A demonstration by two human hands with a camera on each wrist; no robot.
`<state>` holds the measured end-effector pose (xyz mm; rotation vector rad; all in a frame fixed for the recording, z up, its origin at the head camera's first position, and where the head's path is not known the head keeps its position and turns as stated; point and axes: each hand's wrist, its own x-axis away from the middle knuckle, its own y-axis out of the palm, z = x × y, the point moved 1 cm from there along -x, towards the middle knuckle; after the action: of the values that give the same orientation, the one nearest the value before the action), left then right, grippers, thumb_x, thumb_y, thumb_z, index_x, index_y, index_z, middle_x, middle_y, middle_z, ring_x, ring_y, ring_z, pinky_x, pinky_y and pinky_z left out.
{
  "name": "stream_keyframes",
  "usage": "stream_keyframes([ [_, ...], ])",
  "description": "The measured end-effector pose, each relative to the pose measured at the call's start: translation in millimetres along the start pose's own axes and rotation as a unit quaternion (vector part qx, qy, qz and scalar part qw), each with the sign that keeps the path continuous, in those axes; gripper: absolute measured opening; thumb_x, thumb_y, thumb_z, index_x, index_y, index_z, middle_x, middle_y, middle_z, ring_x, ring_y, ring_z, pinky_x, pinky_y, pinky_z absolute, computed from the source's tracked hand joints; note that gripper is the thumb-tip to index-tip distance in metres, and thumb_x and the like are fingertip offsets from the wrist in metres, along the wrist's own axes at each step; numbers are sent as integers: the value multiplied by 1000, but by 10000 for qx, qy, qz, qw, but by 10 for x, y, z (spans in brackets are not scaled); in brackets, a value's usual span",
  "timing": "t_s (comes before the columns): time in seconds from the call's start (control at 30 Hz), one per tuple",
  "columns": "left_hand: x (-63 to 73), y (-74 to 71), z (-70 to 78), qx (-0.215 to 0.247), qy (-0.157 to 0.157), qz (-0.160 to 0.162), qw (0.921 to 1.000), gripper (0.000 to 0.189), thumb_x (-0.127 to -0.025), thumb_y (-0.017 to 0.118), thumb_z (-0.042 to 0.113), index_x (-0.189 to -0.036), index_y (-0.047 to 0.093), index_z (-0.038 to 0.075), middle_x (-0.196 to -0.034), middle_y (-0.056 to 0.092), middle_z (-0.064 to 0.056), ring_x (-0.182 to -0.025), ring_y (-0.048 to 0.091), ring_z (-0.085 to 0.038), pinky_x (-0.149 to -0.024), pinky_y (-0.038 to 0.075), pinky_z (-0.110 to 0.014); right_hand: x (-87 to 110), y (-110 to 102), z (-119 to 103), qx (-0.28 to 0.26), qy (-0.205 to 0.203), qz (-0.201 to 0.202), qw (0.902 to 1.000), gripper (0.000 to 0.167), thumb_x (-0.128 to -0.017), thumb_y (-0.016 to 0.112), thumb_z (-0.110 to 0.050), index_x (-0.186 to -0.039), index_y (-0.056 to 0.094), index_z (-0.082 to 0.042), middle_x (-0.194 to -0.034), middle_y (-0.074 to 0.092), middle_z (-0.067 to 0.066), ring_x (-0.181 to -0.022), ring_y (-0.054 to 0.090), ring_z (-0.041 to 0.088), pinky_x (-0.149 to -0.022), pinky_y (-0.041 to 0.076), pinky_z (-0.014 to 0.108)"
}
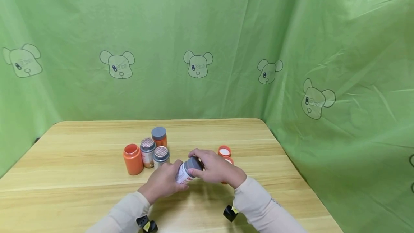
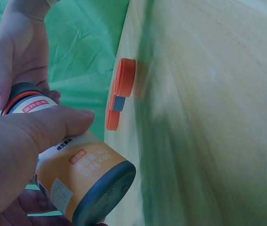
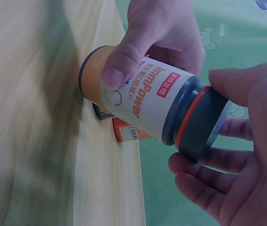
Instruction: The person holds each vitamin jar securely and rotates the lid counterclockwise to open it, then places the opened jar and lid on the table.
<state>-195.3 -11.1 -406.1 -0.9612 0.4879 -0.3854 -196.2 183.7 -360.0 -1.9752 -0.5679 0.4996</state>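
Observation:
A supplement bottle (image 3: 147,89) with a white and orange label is held tilted above the table between both hands. My left hand (image 1: 162,182) grips its body, with the thumb lying along the label. On the dark grey cap (image 3: 205,125), the fingers and thumb of my right hand (image 1: 213,166) pinch the rim from opposite sides. An orange ring shows between cap and bottle neck. Two bottles with foil-sealed mouths, a left one (image 1: 148,154) and a right one (image 1: 161,154), stand just beyond the left hand.
Left of the foil-sealed bottles is an uncapped orange bottle (image 1: 133,161); behind them, an orange bottle with a grey cap (image 1: 159,136). Orange caps (image 2: 125,77) and a blue-grey cap (image 2: 118,103) lie beyond the right hand. Green curtains (image 1: 161,28) surround the wooden table (image 1: 81,146).

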Motion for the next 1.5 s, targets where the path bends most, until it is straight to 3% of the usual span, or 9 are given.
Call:
stream_keyframes([
  [0.23,20,3,-31,29,-128,-22,9999,57,-69,87,32,-107,59,1,-80,60,-2,-66,55,-12,-59,48,-30,4,-17,-9,-114,-110,73,9998,42,-93,65,-33,-127,53,-13,-115,59,2,-91,55,12,-77,48,28],
  [0.53,96,3,-101,158,-289,139,9994,56,-67,88,33,-106,58,5,-81,60,-1,-68,56,-14,-60,49,-35,6,-42,124,-613,-138,592,9963,41,-92,67,-24,-127,52,-10,-99,56,-3,-89,59,15,-77,52,34],
  [0.77,168,-4,-168,277,-335,472,9979,56,-65,89,31,-104,57,7,-82,59,0,-71,55,-14,-62,48,-35,-13,-17,379,-1094,208,1029,9884,45,-91,68,-22,-133,51,-13,-106,57,1,-98,64,21,-79,53,36],
  [1.07,290,-36,-308,423,-537,810,9944,65,-63,91,31,-116,58,11,-89,65,-1,-76,60,-15,-70,51,-38,-15,43,763,-1131,902,1721,9744,41,-88,73,-24,-122,55,-9,-99,60,1,-93,60,31,-76,50,41],
  [1.3,399,-77,-424,728,-814,992,9891,67,-61,92,27,-117,60,10,-93,67,-2,-79,62,-13,-74,52,-37,22,85,1059,-1291,1251,1892,9653,39,-88,72,-22,-118,53,-7,-100,62,6,-90,60,22,-74,49,32],
  [1.5,437,-95,-478,1019,-892,1061,9851,59,-61,93,24,-108,61,7,-96,62,0,-83,58,-13,-79,51,-39,28,85,1244,-1513,1525,2007,9558,34,-88,72,-19,-115,54,-8,-112,60,11,-93,60,23,-78,50,35],
])
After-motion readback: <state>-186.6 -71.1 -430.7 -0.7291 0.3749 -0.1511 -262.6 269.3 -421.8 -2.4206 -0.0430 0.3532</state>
